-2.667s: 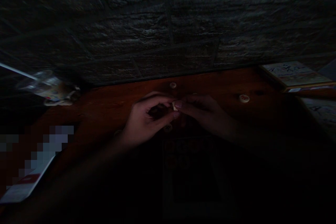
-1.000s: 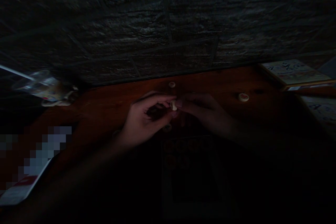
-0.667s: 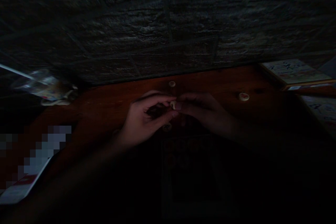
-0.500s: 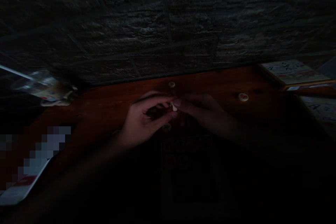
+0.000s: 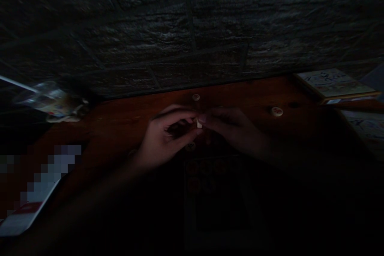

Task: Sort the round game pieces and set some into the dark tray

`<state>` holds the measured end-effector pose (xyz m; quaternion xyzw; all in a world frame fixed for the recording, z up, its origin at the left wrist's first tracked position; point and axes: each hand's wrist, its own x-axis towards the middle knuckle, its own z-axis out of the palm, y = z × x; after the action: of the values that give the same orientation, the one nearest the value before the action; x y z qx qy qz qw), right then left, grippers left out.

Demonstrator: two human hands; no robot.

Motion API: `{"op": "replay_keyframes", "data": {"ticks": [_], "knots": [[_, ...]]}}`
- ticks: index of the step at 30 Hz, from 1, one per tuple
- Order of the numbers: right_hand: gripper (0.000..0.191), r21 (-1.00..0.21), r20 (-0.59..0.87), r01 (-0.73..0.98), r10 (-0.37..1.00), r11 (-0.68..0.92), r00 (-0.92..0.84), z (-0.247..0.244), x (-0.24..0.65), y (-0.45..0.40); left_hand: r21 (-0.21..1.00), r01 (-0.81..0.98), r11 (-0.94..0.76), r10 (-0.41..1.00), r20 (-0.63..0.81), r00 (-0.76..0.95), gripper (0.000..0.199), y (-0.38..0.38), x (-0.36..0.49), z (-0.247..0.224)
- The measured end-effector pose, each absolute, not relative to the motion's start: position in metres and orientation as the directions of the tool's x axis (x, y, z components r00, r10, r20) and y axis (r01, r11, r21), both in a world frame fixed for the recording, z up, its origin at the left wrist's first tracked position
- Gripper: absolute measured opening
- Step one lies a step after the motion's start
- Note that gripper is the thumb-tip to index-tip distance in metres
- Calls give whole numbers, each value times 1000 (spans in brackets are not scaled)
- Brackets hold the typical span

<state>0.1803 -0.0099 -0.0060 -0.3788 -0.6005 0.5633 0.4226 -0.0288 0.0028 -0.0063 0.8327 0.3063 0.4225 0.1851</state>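
Observation:
Between my two hands, over the wooden table, is a small pale piece (image 5: 199,124), most likely a xiangqi piece like those lying about; its face is hidden. My left hand (image 5: 168,134) pinches it between thumb and fingers, and my right hand (image 5: 229,124) closes on its right side with thumb and fingertips. Just below the left fingers lies a round xiangqi piece with a dark mark (image 5: 190,146). Another small round piece (image 5: 196,97) sits beyond the hands, near the wall. A piece with a red character (image 5: 277,111) lies to the right.
Nearer to me, a dim tray (image 5: 190,212) holds several round pieces in rows. Two flat printed boxes (image 5: 336,82) stand at the right. A clear plastic cup with a straw (image 5: 57,102) is at the left. A stone-block wall (image 5: 168,28) rises behind the table.
The small pale piece has turned slightly between my fingers and shows a flatter pale side. Both hands stay in nearly the same place.

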Motion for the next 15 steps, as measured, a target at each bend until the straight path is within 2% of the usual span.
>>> {"op": "replay_keyframes", "data": {"ticks": [5,9,12,15], "knots": [[34,-995,96,-23,928,94,-361,-7,180,-8,549,356,-756,652,589,477,33,3,-29,-5],[32,-994,91,-85,930,65,-357,-10,180,-8,610,396,-686,726,537,431,41,4,-30,-7],[36,-995,63,-92,942,34,-331,-11,180,-9,675,378,-633,769,495,404,36,4,-29,-9],[35,-995,42,-101,938,8,-345,-11,180,-9,689,358,-630,771,495,402,31,3,-28,-9]]}}
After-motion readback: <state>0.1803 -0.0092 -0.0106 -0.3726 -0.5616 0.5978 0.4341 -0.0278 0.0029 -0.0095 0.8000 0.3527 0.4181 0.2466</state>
